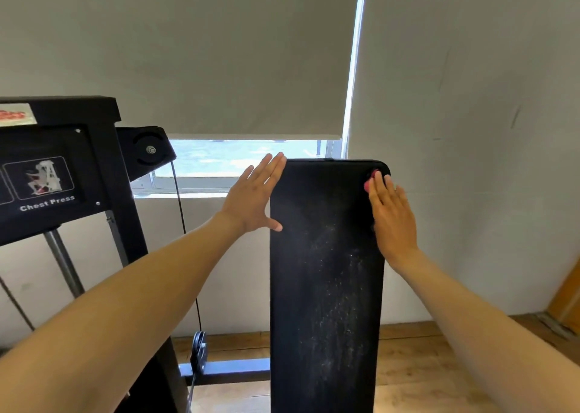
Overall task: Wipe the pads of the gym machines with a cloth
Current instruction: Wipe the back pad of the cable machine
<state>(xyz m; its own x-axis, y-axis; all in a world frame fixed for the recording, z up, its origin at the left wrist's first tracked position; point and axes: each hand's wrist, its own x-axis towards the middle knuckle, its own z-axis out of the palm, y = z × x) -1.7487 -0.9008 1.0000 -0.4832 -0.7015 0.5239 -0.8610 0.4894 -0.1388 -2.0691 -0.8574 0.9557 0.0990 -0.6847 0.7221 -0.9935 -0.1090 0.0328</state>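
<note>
A tall black back pad (326, 271) of the chest press machine stands upright in front of me, with pale dusty specks down its middle. My left hand (254, 196) lies flat with straight fingers against the pad's upper left edge. My right hand (392, 215) presses flat on the pad's upper right corner. A bit of pink cloth (370, 178) shows under its fingertips; the rest of the cloth is hidden by the hand.
The black machine frame (62, 174) with a "Chest Press" label stands at left, with a pulley (150, 149), a cable (185, 240) and a low steel base bar (226, 372). Behind are a window with a lowered blind (219, 51), a white wall and wooden floor (408, 365).
</note>
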